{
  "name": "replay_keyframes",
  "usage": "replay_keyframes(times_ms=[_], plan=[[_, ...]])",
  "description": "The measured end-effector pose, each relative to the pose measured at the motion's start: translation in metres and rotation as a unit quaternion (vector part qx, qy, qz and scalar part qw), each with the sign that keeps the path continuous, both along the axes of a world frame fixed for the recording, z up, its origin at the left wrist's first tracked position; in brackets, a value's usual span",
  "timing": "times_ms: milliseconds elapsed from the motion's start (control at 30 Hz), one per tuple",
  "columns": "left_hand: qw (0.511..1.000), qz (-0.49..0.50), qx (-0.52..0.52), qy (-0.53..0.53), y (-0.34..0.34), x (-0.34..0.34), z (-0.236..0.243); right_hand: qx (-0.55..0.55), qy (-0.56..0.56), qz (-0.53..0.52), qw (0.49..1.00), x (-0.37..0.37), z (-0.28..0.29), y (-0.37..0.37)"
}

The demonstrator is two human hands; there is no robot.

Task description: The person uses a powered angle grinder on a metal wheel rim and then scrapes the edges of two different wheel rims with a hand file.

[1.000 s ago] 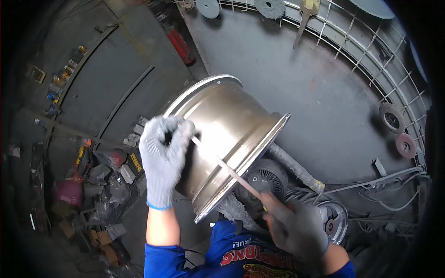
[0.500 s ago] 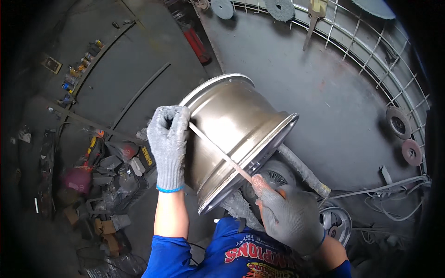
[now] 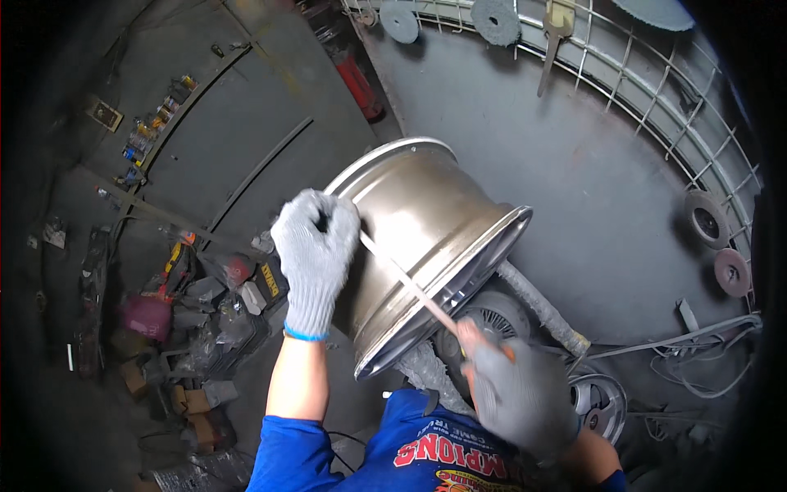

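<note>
A silvery-bronze car wheel rim (image 3: 418, 213) lies tilted on its side in front of me, its spoked face turned toward the lower right. Slanting across its barrel and near lip is a long, narrow, flat file (image 3: 410, 284). My left hand (image 3: 316, 246), in a grey knit glove, pinches the file's far end at the rim's left side. Lower right, my right hand (image 3: 525, 389), in a dirtier grey glove, is wrapped round the file's handle end. The right glove is slightly blurred and hides most of the handle.
Wrapped support arms (image 3: 541, 307) stand under the rim. A second spoked wheel (image 3: 602, 402) sits at lower right, with loose cables (image 3: 697, 361) above it. Abrasive discs (image 3: 496, 22) hang on a wire grid (image 3: 648, 98). Boxes and plastic-wrapped clutter (image 3: 201, 328) fill the left.
Both hands and the file have shifted a little right and downward along the file's length, the left hand moving in over the rim's edge. The whole view has shifted slightly too.
</note>
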State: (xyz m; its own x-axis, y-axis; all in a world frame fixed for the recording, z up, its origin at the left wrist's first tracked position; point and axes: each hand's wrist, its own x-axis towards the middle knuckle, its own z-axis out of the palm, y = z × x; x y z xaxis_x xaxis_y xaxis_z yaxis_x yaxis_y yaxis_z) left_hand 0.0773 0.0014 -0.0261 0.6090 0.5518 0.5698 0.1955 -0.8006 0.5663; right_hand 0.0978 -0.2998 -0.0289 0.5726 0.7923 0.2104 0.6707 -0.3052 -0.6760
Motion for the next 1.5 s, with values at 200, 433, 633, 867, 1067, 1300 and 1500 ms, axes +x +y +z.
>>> replay_keyframes(times_ms=[200,433,633,867,1067,1300,1500], plan=[[0.983,-0.111,0.142,-0.013,-0.054,-0.014,-0.002,-0.018,0.043,-0.069,0.997,-0.043,0.002,-0.072],[0.999,-0.001,0.033,0.000,0.003,0.001,0.002,-0.008,-0.040,-0.028,0.999,-0.005,-0.010,0.005],[0.988,-0.120,0.082,0.041,-0.055,-0.012,-0.006,-0.127,0.041,-0.058,0.989,-0.037,0.022,-0.068],[0.998,-0.032,0.050,0.017,0.004,0.011,0.002,0.006,-0.013,-0.037,0.999,-0.003,0.002,-0.004],[0.973,-0.161,0.133,0.100,-0.048,-0.017,0.005,-0.083,-0.015,-0.065,0.994,-0.048,0.001,-0.070],[0.999,0.013,-0.020,0.035,-0.006,0.008,0.008,0.000,-0.030,-0.073,0.997,-0.016,-0.004,0.005],[0.982,-0.146,0.051,0.109,-0.062,-0.021,-0.001,-0.100,0.043,-0.083,0.991,-0.052,-0.006,-0.081]])
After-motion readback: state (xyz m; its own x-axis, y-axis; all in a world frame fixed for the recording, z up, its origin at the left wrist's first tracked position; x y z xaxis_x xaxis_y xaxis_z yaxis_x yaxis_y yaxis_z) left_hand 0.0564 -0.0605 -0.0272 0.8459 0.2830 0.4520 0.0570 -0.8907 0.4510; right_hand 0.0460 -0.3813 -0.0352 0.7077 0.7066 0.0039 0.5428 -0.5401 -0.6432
